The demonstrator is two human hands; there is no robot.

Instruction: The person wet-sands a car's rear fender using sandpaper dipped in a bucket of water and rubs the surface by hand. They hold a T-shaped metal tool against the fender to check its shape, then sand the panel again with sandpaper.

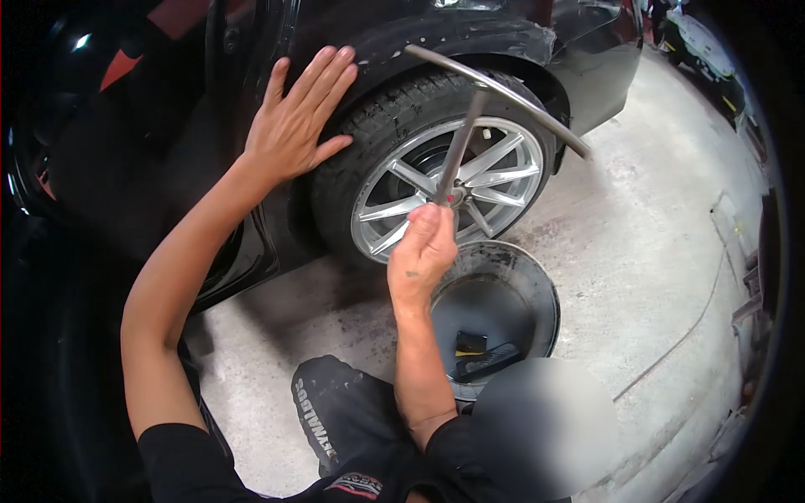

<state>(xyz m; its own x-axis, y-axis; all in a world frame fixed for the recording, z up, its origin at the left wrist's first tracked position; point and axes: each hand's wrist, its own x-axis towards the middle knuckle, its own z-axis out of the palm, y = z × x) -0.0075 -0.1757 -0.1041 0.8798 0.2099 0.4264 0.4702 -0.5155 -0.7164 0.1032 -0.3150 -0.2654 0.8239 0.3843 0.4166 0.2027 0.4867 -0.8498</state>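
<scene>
My left hand (298, 126) lies with fingers spread against the dark car body (289, 42), just ahead of the rear wheel arch. My right hand (422, 251) is closed around the stem of a T-shaped metal wrench (463, 142). The wrench's long crossbar is raised in front of the tire (335, 197) and the wheel arch. Behind the stem is the silver multi-spoke wheel (495, 163), its hub partly covered by the tool. Whether the wrench touches the wheel or car, I cannot tell.
Below the wheel a round black tub (549, 298) sits on the concrete floor (662, 251), with a dark brush-like item (486, 362) and a small black-and-yellow piece inside. Pale scuffed patches mark the arch. A thin cable (683, 335) runs along the floor at right.
</scene>
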